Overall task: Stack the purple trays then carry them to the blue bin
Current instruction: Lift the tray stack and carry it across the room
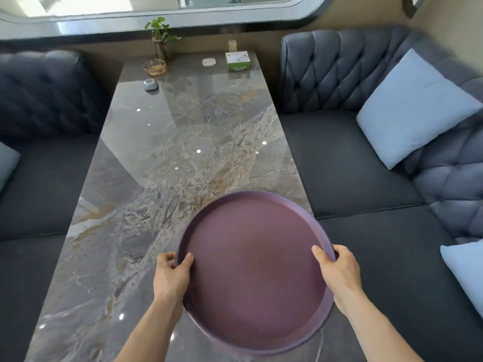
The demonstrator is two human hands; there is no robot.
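Tray: purple tray (254, 273), round with a low rim, is at the near end of the surface (167, 163), on its right side. Its right edge sticks out past the surface, over the dark sofa seat (366, 244). I cannot tell if it is one tray or a stack, or if it rests on the surface or is lifted.
Left hand: the left hand (171, 275) has its grip closed on the left rim of the tray, thumb on the inside, fingers curled round the outside.
Right hand: the right hand (337, 270) has its grip closed on the right rim of the tray, thumb on the inside, fingers round the outside.
Far from the tray: a plant in a glass vase (160, 40), a glass bowl (155, 67), a small grey thing (151, 84), a white pad (209, 61) and a green and white box (237, 61) sit at the other end of the surface.
Right of the tray: two light blue pillows (415, 108) lie on the sofa.
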